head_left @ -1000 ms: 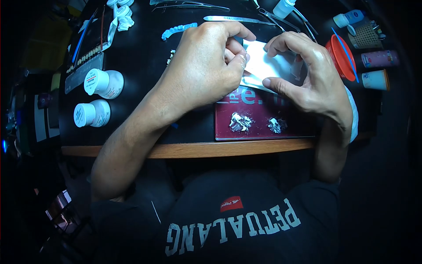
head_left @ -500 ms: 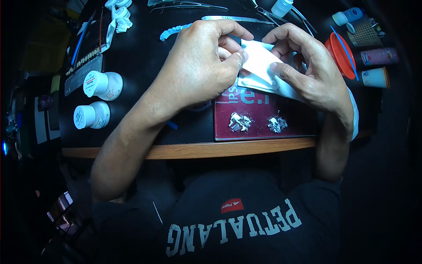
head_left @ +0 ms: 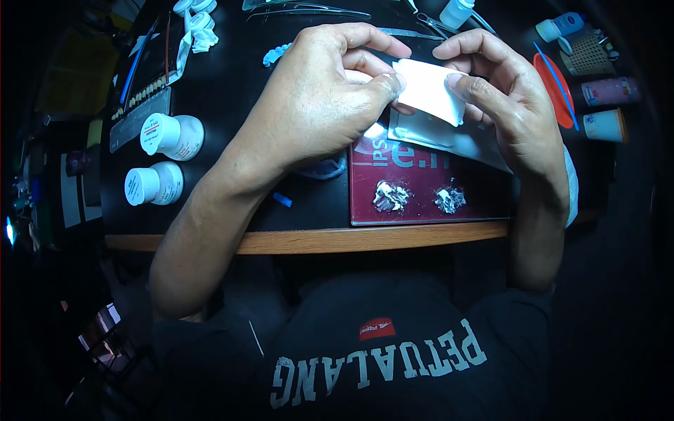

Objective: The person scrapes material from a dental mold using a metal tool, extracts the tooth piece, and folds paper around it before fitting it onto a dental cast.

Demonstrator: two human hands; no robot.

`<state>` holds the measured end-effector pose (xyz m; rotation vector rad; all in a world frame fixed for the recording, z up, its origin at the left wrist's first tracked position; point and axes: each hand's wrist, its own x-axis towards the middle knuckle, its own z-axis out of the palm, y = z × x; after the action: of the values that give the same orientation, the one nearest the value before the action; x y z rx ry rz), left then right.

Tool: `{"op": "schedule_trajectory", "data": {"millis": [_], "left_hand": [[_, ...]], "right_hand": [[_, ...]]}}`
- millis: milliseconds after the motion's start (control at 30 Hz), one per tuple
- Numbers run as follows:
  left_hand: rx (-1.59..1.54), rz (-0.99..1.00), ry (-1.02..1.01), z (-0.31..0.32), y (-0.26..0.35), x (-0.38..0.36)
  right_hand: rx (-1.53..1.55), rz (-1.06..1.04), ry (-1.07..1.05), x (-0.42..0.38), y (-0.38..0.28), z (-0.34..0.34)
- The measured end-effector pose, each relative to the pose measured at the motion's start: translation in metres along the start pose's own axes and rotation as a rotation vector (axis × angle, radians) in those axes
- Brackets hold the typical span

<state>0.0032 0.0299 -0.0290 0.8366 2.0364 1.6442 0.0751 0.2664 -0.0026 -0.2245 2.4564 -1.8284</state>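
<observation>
My left hand (head_left: 330,95) pinches the left edge of a bright white folded sheet (head_left: 430,91), which looks like tissue or paper. On its right edge my right hand (head_left: 516,116) has thumb and fingers closed, with the index finger held apart above. Below the sheet lies a pale, shiny flat slab (head_left: 449,146), partly hidden by the hands. It overlaps a dark red board (head_left: 421,214) with light lettering. Two small messy heaps of white material, a left one (head_left: 391,196) and a right one (head_left: 449,200), sit on that board.
Two white-lidded jars (head_left: 172,137) (head_left: 154,184) stand left, near a shade guide (head_left: 144,98) and brushes (head_left: 139,59). Tweezers (head_left: 309,10) and a small bottle (head_left: 453,12) lie at the back. An orange-red bowl (head_left: 554,91) and a cup (head_left: 605,126) are right. The wooden table edge (head_left: 316,243) is nearest me.
The white sheet has been raised and folded smaller between my hands, exposing more of the slab beneath. The whole view has shifted slightly, moving the table things a little to the right.
</observation>
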Motion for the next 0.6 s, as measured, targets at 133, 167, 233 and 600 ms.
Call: {"op": "schedule_trajectory", "data": {"millis": [133, 167, 233, 600], "left_hand": [[-0.057, -0.022, 0.01, -0.001, 0.003, 0.0], [-0.069, -0.029, 0.012, -0.001, 0.004, 0.0], [-0.08, -0.025, 0.019, -0.001, 0.003, 0.0], [-0.195, -0.047, 0.072, -0.003, 0.011, -0.002]], "right_hand": [[0.148, -0.005, 0.089, 0.002, 0.004, 0.008], [0.189, 0.018, 0.09, 0.003, 0.005, 0.008], [0.198, 0.039, 0.081, 0.004, 0.005, 0.009], [0.216, 0.079, 0.071, 0.003, -0.004, 0.006]]}}
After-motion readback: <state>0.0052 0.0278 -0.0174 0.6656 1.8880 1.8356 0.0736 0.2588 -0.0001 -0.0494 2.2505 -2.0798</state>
